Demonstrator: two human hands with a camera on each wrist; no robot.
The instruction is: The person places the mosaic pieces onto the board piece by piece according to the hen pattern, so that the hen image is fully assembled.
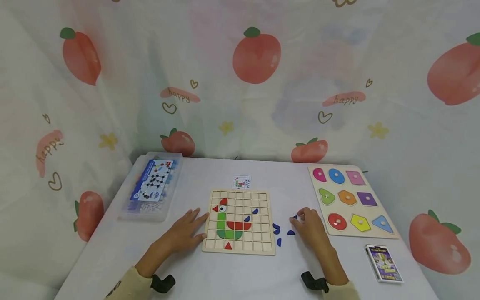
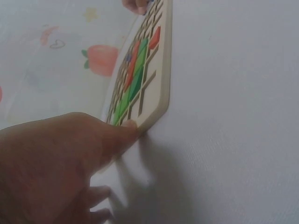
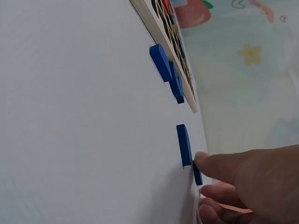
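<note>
A wooden grid board (image 1: 257, 246) lies on the table, with red, green and blue pieces set in its squares as a bird shape. At its left edge rests my left hand (image 1: 183, 230), fingers spread; in the left wrist view the thumb (image 2: 124, 130) touches the board's corner. Right of the board, my right hand (image 1: 312, 228) pinches a blue quarter-round piece (image 1: 295, 216) between thumb and fingers, at table level. Several other blue pieces lie between hand and board, among them one blue piece (image 3: 184, 145) close to the thumb.
A small picture card (image 1: 242, 182) lies behind the board. To the left stands a clear plastic case (image 1: 150, 212) with a printed label. On the right are a wooden shape puzzle (image 1: 330, 225) and a card deck (image 1: 384, 263). A patterned curtain hangs behind the table.
</note>
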